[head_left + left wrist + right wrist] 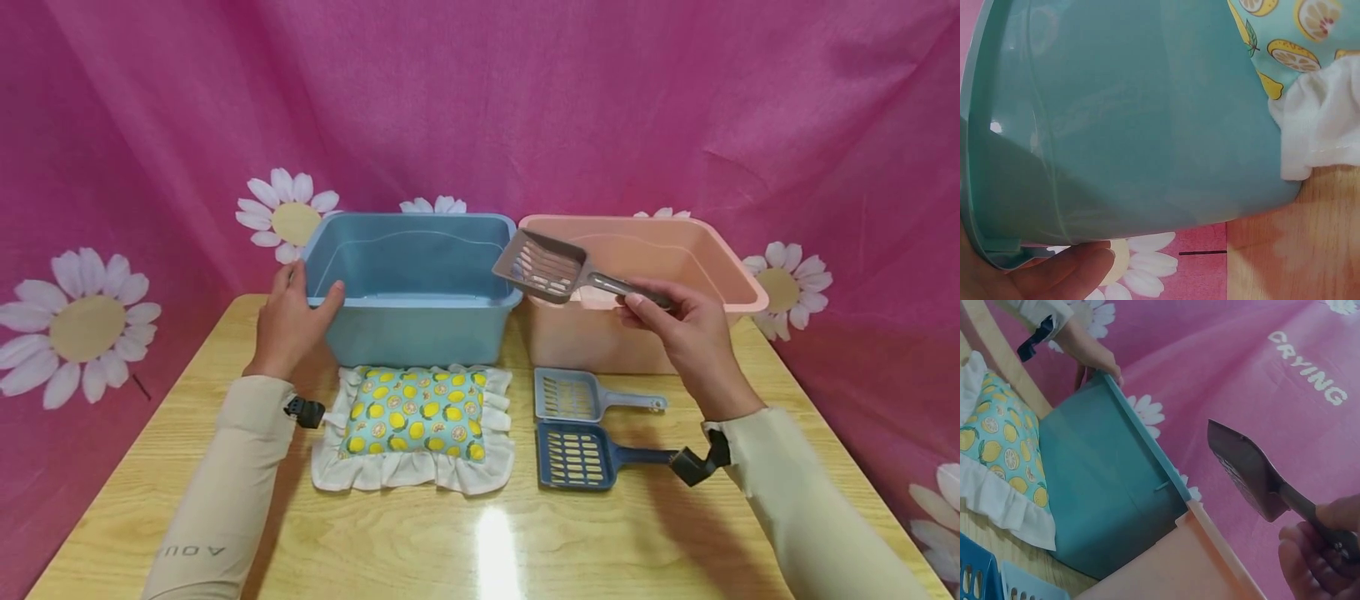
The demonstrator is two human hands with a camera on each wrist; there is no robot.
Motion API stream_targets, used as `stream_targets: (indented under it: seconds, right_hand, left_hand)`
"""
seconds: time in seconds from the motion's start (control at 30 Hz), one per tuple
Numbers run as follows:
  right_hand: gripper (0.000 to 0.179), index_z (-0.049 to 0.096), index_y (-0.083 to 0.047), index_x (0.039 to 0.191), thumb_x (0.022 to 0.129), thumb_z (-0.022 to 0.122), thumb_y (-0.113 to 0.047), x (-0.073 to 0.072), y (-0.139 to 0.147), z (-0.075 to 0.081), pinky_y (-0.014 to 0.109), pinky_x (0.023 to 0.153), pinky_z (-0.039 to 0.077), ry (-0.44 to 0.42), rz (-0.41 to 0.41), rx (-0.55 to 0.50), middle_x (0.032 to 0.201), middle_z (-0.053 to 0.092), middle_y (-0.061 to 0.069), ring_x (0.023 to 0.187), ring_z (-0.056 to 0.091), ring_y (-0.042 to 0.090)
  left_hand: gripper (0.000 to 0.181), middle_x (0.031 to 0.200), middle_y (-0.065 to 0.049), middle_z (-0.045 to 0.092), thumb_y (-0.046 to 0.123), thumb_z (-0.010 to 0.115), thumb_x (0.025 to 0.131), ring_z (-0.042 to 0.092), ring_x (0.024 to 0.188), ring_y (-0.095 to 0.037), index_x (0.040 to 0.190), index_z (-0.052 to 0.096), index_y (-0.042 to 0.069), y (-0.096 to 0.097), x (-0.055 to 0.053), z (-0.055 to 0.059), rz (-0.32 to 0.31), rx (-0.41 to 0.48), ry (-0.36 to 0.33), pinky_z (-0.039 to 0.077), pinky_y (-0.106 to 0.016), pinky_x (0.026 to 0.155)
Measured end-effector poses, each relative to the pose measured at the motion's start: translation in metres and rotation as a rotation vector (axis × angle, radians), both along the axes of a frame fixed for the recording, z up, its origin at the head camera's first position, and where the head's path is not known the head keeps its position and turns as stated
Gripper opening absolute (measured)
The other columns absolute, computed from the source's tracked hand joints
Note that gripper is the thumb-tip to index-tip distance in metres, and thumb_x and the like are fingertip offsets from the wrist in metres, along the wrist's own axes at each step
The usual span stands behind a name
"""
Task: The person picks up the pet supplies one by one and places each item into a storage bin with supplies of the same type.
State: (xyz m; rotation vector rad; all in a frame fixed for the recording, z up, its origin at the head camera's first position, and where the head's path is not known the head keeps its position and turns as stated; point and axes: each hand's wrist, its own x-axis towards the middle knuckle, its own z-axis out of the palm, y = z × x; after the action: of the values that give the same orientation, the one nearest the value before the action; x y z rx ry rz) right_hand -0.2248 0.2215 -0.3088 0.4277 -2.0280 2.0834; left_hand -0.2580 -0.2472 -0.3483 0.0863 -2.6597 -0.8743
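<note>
My left hand grips the front left corner of a blue litter box, with its thumb over the rim. In the left wrist view, the fingers curl under the box's rim. My right hand holds a grey-brown litter scoop by its handle. The slotted head is raised over the spot where the blue box and a peach litter box meet. In the right wrist view the scoop is seen from the side, with fingers and thumb around the handle end.
A lemon-print cushion with white ruffles lies before the blue box. A light blue-grey scoop and a navy scoop lie before the peach box on the wooden table. Pink flowered cloth hangs close behind the boxes.
</note>
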Motion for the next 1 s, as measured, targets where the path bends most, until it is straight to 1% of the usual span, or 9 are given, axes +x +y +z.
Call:
stream_targets:
  seconds: [0.1,0.23,0.37,0.53,0.63,0.8,1.0]
  right_hand:
    - [0.042,0.059,0.011,0.123,0.088,0.069,-0.01,-0.004,-0.005,0.0,0.028,0.077,0.056,-0.018,-0.02,0.023,0.099,0.072,0.007,0.082,0.071,0.014]
    - [0.042,0.061,0.007,0.123,0.088,0.07,-0.016,-0.009,-0.01,0.002,0.027,0.079,0.056,-0.037,-0.037,0.076,0.1,0.071,0.005,0.084,0.071,0.014]
    - [0.042,0.062,0.005,0.123,0.088,0.07,-0.017,-0.015,-0.015,0.004,0.029,0.08,0.055,-0.047,-0.03,0.094,0.1,0.071,0.006,0.086,0.071,0.015]
    - [0.041,0.063,0.003,0.122,0.088,0.07,-0.019,-0.025,-0.021,0.008,0.028,0.081,0.055,-0.076,-0.017,0.099,0.102,0.071,0.006,0.087,0.07,0.013]
    - [0.041,0.063,0.004,0.121,0.087,0.071,-0.018,-0.031,-0.026,0.009,0.027,0.081,0.055,-0.087,-0.003,0.073,0.103,0.071,0.006,0.088,0.07,0.012]
    - [0.039,0.061,0.009,0.121,0.088,0.069,-0.01,-0.041,-0.038,0.009,0.028,0.081,0.055,-0.081,0.054,-0.005,0.101,0.071,0.01,0.086,0.071,0.014]
    - [0.036,0.061,0.01,0.12,0.089,0.068,-0.006,-0.052,-0.055,0.01,0.028,0.078,0.056,-0.077,0.085,-0.017,0.098,0.071,0.009,0.083,0.071,0.015]
  left_hand:
    - [0.088,0.157,-0.017,0.018,0.059,0.047,0.091,0.037,0.129,-0.049,0.156,0.012,0.01,0.0,0.001,0.0,0.002,0.002,-0.003,0.039,-0.067,0.093]
    - [0.088,0.157,-0.017,0.018,0.059,0.048,0.091,0.036,0.13,-0.048,0.156,0.011,0.011,-0.001,0.001,-0.001,0.005,0.008,-0.007,0.04,-0.067,0.092]
    - [0.088,0.156,-0.017,0.019,0.059,0.048,0.091,0.037,0.13,-0.048,0.156,0.012,0.01,0.0,0.001,-0.002,0.004,0.008,0.0,0.04,-0.067,0.093]
    - [0.088,0.156,-0.017,0.02,0.059,0.048,0.091,0.038,0.13,-0.048,0.156,0.013,0.01,0.0,-0.001,-0.003,0.01,0.011,0.005,0.04,-0.066,0.092]
    - [0.088,0.156,-0.017,0.02,0.059,0.049,0.091,0.038,0.129,-0.049,0.155,0.013,0.01,0.0,-0.001,-0.002,0.012,0.012,0.01,0.041,-0.066,0.092]
    - [0.088,0.156,-0.017,0.02,0.059,0.048,0.091,0.039,0.128,-0.049,0.155,0.014,0.009,-0.001,-0.001,-0.002,0.008,0.005,0.013,0.041,-0.066,0.092]
    - [0.088,0.156,-0.017,0.02,0.059,0.048,0.091,0.039,0.128,-0.049,0.155,0.014,0.01,0.0,-0.002,-0.002,0.001,0.012,0.01,0.04,-0.066,0.092]
